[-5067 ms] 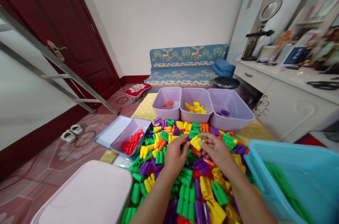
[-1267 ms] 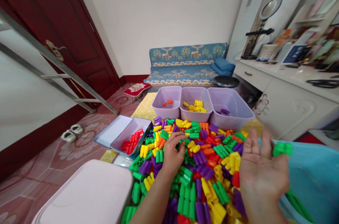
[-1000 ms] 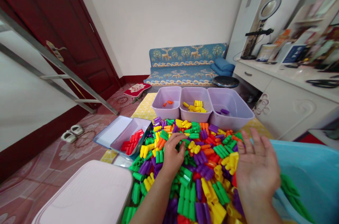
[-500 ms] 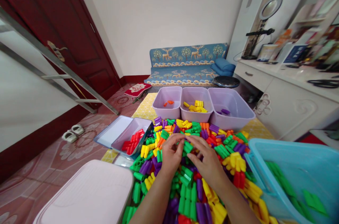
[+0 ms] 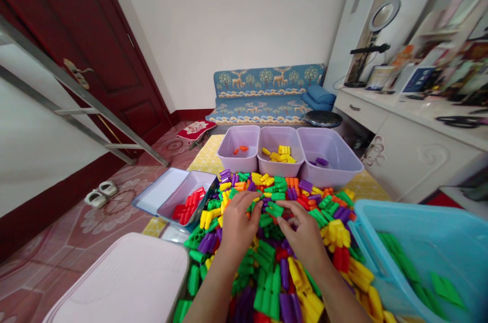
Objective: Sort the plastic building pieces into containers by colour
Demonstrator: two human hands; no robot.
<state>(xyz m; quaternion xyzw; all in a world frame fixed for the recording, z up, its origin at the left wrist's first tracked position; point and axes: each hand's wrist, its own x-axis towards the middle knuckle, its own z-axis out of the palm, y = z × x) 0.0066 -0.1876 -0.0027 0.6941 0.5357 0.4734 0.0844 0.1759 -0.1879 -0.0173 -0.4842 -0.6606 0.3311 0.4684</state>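
Note:
My right hand (image 5: 303,229) pinches a green plastic block (image 5: 275,209) of joined tubes between thumb and fingers, just above the pile. To its left, my left hand (image 5: 240,221) has thumb and fingers curled towards each other. A bit of green and yellow shows by its fingertips, but I cannot tell whether it is gripped or lies behind. Beneath both hands spreads a heap of tube-shaped blocks (image 5: 269,287) in green, yellow, purple, red and orange.
Three lilac bins stand behind the heap, with orange pieces in the left bin (image 5: 238,163), yellow in the middle bin (image 5: 280,168), purple in the right bin (image 5: 331,175). A box (image 5: 162,211) at left has red blocks; a blue tub (image 5: 368,241) at right has green ones. A pale lid (image 5: 122,282) lies front left.
My hands have moved apart from where they met over the green block. It is now in my right hand, and my left hand has shifted left. The view has shifted slightly.

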